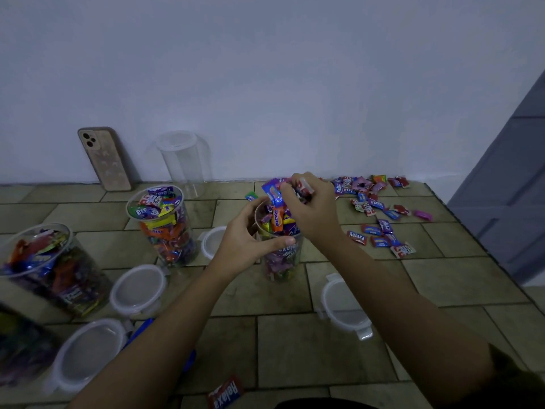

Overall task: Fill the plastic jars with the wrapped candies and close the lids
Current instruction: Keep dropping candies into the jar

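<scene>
1. My right hand (309,208) is clenched on a fistful of wrapped candies (275,193). It is held directly over the open mouth of the jar (283,261), with the wrappers sticking out past my fingertips on the left.
2. My left hand (244,243) grasps that jar just below its rim. The thumb lies across the near wall and the fingers curl round the left side.
3. The jar stands upright on the tiled surface (295,349), between my two hands and with no lid on. It is packed nearly to the top. An orange Mentos roll (277,221) stands on end at the rim, just under the candies in my right hand.
4. Loose candies (380,214) lie scattered on the tiles to the right of my right hand, reaching back to the wall. Most are red and blue Relaxa wrappers.
5. A second filled jar (165,228) stands open to the left of my left hand, well apart from it. A third filled jar (50,267) stands farther left, also open.
6. An empty clear jar (184,163) stands against the wall, behind the second filled jar.
7. Four lids are off and lying on the tiles:
   - one (212,240) just behind my left wrist
   - one (138,287) left of my left forearm
   - one (88,349) nearer me on the left
   - one (345,302) under my right forearm
8. A phone (103,159) leans on the wall at far left. A single Relaxa candy (225,392) lies at the bottom edge, near me.
</scene>
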